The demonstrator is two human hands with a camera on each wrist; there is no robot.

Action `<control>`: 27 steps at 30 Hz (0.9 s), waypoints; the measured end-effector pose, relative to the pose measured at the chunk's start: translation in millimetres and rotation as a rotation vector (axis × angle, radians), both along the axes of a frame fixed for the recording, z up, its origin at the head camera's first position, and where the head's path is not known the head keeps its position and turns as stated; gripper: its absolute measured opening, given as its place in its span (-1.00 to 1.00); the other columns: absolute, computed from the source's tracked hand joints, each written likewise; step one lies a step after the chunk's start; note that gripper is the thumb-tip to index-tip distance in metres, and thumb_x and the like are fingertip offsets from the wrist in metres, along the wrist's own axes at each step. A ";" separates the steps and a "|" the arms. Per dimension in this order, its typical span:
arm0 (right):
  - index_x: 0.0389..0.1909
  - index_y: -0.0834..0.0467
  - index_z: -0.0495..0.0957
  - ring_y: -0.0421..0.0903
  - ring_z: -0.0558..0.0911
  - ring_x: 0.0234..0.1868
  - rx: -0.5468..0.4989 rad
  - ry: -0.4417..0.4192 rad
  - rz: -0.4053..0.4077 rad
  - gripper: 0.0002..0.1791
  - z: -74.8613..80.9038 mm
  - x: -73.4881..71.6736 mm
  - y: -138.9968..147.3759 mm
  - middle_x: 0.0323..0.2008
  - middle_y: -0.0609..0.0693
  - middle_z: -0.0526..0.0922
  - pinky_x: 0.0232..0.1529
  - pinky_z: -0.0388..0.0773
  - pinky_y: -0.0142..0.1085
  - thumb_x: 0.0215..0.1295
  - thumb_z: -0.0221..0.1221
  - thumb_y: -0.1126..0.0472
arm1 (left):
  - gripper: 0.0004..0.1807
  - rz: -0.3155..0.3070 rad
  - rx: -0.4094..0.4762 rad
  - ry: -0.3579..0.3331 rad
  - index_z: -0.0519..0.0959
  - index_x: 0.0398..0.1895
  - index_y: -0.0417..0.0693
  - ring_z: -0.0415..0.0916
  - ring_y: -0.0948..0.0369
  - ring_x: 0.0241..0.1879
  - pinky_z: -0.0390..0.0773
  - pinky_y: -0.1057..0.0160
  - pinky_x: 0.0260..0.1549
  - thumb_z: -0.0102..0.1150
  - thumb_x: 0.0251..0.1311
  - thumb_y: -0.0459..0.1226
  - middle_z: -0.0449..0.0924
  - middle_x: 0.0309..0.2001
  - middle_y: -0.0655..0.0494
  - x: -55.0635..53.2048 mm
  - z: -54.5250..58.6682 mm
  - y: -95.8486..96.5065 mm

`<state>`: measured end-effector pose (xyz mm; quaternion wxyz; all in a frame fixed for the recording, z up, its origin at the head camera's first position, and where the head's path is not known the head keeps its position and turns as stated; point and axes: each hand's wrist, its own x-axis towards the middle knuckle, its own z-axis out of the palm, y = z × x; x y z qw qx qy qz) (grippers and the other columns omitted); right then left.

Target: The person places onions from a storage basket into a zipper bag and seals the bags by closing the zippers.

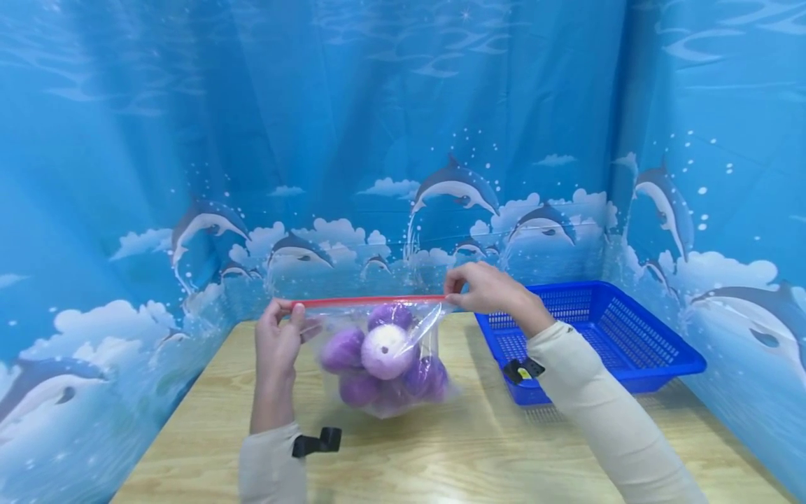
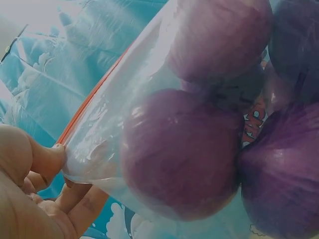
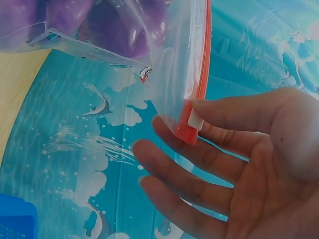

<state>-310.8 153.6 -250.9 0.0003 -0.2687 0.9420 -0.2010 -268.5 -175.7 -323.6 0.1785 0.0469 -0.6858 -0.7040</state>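
A clear zip bag (image 1: 371, 302) with a red strip along its top hangs upright between my two hands, over the table. Several red onions (image 1: 385, 353) fill it, one showing its pale root end. My left hand (image 1: 279, 339) pinches the bag's left top corner between thumb and fingers. At the opposite corner, my right hand (image 1: 488, 287) has its thumb and index finger on the white slider (image 3: 195, 121) at the end of the red strip. The other right fingers spread loosely below the strip in the right wrist view.
A blue plastic basket (image 1: 683, 360) stands on the right of the wooden table (image 1: 201, 427), partly behind my right forearm. Blue curtains (image 1: 352, 105) printed with dolphins surround the table at the back and sides.
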 end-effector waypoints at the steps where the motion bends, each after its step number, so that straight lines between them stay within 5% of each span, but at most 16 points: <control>1: -0.26 0.11 0.65 -0.09 0.63 -0.21 -0.003 0.000 -0.002 -0.92 -1.0 1.0 0.5 -0.22 0.02 0.74 -0.12 0.68 -0.21 0.46 0.21 0.23 | -0.86 -0.004 -0.001 0.000 0.39 -0.12 -0.24 0.72 0.45 -0.31 0.81 0.36 -0.13 -0.08 0.59 -0.31 0.40 0.07 -0.09 -0.4 -0.3 0.0; 14: -0.14 0.20 0.60 -0.08 0.72 -0.29 -0.249 0.001 -0.149 -0.89 -42.6 8.4 -2.0 -0.22 0.11 0.74 -0.28 0.73 -0.32 0.50 0.17 0.23 | -0.67 -0.071 -0.070 -0.129 0.44 0.15 -0.28 0.69 0.41 -0.31 0.80 0.39 -0.16 -0.02 0.58 -0.19 0.62 0.01 -0.09 -12.5 -13.2 -5.3; 21: 0.40 0.16 0.32 0.10 0.79 -0.18 -0.462 -0.051 -0.191 -0.48 -75.2 5.7 -4.5 -0.01 0.29 0.74 -0.20 0.80 -0.18 0.54 0.15 0.09 | -0.22 -0.339 -0.305 -0.280 0.21 0.49 -0.20 0.55 -0.13 0.27 0.70 -0.05 0.23 -0.22 0.56 0.22 0.38 0.41 -0.35 -17.8 -29.6 -9.5; 27: 0.66 -0.05 -0.13 0.25 0.70 0.13 -0.467 -0.193 -0.079 -0.11 -110.3 3.6 -14.8 0.31 0.42 0.53 0.07 0.78 0.04 0.52 0.17 -0.01 | 0.09 -0.475 -0.384 -0.363 -0.34 0.69 -0.02 0.46 -0.31 0.32 0.74 -0.10 0.13 0.02 0.43 0.26 0.10 0.54 -0.47 -20.4 -42.1 -5.4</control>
